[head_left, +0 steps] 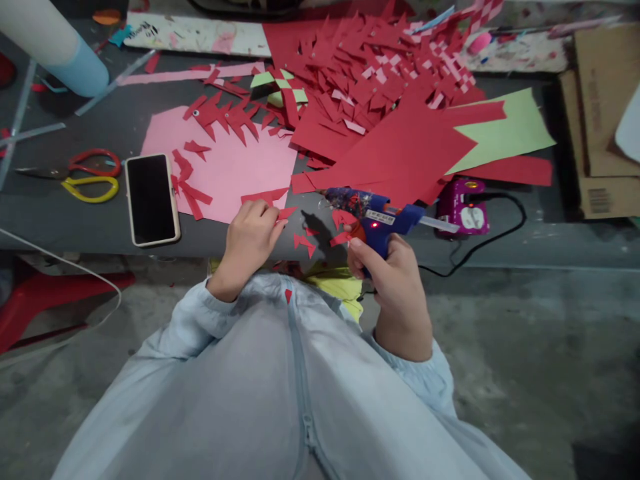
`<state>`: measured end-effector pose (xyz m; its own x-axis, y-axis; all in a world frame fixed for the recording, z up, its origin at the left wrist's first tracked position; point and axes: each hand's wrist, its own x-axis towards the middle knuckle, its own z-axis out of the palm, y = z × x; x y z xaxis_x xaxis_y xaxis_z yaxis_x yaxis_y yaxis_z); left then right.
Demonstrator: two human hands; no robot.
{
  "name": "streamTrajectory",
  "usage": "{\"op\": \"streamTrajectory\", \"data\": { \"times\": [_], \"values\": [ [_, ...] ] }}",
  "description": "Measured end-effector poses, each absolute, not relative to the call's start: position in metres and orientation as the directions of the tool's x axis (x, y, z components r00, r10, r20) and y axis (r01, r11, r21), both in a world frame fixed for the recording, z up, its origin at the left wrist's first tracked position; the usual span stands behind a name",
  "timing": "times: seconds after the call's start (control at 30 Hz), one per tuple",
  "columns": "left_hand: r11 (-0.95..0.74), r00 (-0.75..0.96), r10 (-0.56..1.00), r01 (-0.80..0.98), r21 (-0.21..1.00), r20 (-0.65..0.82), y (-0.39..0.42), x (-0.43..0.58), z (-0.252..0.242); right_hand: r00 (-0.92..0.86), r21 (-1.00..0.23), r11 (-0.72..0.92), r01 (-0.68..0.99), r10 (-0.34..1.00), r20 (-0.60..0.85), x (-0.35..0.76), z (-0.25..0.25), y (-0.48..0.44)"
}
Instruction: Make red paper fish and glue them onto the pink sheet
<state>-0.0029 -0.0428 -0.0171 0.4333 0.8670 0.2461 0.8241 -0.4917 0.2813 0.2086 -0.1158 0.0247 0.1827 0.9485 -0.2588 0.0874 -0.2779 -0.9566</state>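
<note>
While a spiky red figure (pixel 209 115) with an eye (pixel 196 113) seems assembled on the pink sheet (pixel 225 173), near the table's (pixel 207 240) front edge the left hand (pixel 253 233), fingers bunched, holds a red strip (pixel 267 195), loose scraps (pixel 303 241) appear unattached, and the right hand (pixel 395 270) grips a glue gun (pixel 384 233).

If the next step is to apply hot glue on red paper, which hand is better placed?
Probably the right hand: it holds the blue glue gun by its handle, nozzle pointing left. The left hand is at a red paper piece, so it seems better suited to steadying.
</note>
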Motion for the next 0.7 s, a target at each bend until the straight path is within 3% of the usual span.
{"op": "streamTrajectory", "data": {
  "times": [0.3,0.7],
  "values": [
    [-0.423,0.415,0.906,0.889,0.176,0.082,-0.039,0.010,-0.016,0.188,-0.951,-0.301,0.075,0.941,-0.283,0.210,0.025,-0.117],
    [-0.409,0.395,0.911,0.902,0.139,0.121,-0.035,0.011,-0.022,0.168,-0.958,-0.277,0.078,0.951,-0.261,0.214,0.018,-0.118]
  ]
}}
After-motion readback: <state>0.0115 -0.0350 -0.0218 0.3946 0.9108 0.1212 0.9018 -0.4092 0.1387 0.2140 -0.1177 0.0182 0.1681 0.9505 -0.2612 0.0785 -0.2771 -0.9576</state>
